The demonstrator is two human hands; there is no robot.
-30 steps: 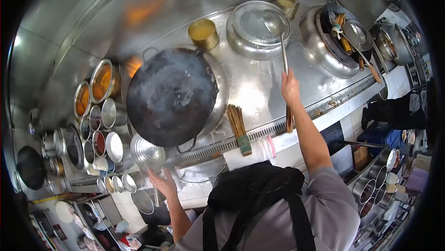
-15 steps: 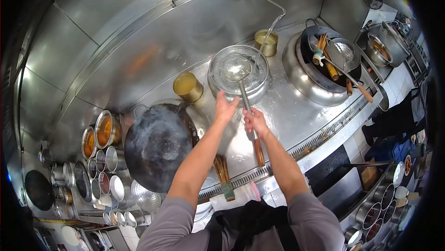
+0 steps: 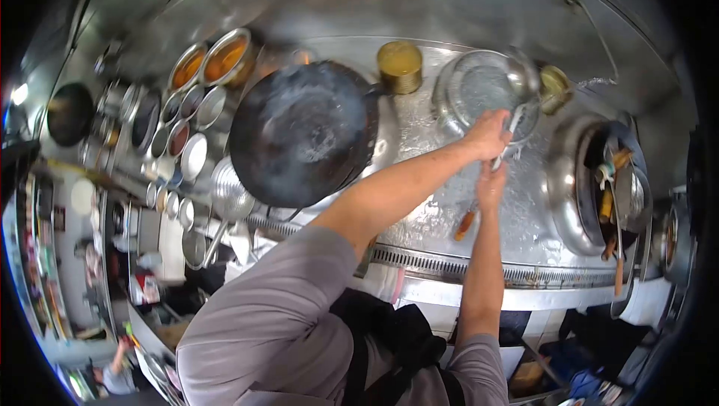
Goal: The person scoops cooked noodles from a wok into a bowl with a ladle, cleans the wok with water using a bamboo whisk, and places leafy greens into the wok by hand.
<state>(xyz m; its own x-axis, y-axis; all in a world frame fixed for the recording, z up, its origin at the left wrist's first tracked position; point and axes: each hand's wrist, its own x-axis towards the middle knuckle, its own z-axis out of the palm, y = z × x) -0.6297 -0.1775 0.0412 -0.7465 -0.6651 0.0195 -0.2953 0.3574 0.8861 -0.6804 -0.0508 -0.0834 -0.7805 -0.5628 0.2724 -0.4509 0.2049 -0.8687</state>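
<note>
A long-handled ladle [image 3: 517,123] slants across the water-filled metal basin [image 3: 451,99]. Its bowl, blurred, is at the basin's far right edge, beside a tin can [image 3: 555,90]. My left hand [image 3: 488,136] is closed around the metal shaft, near the basin's front rim. Lower down, my right hand [image 3: 491,181] grips the same handle, whose wooden end [image 3: 465,225] sticks out below it. To the left of both hands sits a large dark wok [image 3: 303,132] with smoke or steam over its inside.
Water runs from a thin bent tap [image 3: 595,31] at right. Another tin can [image 3: 400,67] with yellowish contents stands behind the wok. Several metal pots [image 3: 230,59] line the left. A second wok [image 3: 595,174] holds brushes and strainers. A slotted drain [image 3: 479,270] follows the wet counter's front edge.
The view has swung left, so the counter sits further right. My left hand has gone from open beside the ladle to closed on its shaft. The ladle's bowl has moved toward the basin's right rim.
</note>
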